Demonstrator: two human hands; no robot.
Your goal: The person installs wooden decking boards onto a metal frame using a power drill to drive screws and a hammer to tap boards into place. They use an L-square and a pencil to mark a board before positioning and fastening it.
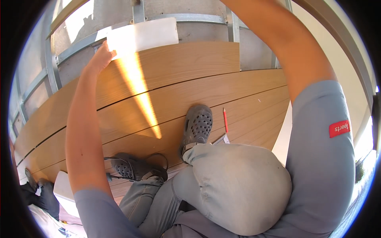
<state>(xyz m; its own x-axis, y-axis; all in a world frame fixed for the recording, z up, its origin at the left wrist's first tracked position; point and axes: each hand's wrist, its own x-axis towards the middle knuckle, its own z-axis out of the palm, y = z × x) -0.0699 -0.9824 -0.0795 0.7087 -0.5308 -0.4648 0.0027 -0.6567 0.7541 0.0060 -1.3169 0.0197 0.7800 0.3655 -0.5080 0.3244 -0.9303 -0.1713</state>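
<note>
My left hand (104,56) is closed at the left end of a flat white rectangular piece (156,35), with its thumb along the near corner. I cannot tell whether that piece is card or board. It lies over the far edge of the wood-look planks (190,59), partly across the metal framing. Strong sunlight washes out its left half. My right arm (274,35) reaches up and out past the top edge, so the right hand is hidden.
Galvanized metal framing (186,18) runs beyond the planks. A red pencil (226,120) lies right of my shoe (198,125), near a partly hidden triangular tool (222,139). A dark cable (160,155) loops by my other shoe. Another person's legs (45,198) show at lower left.
</note>
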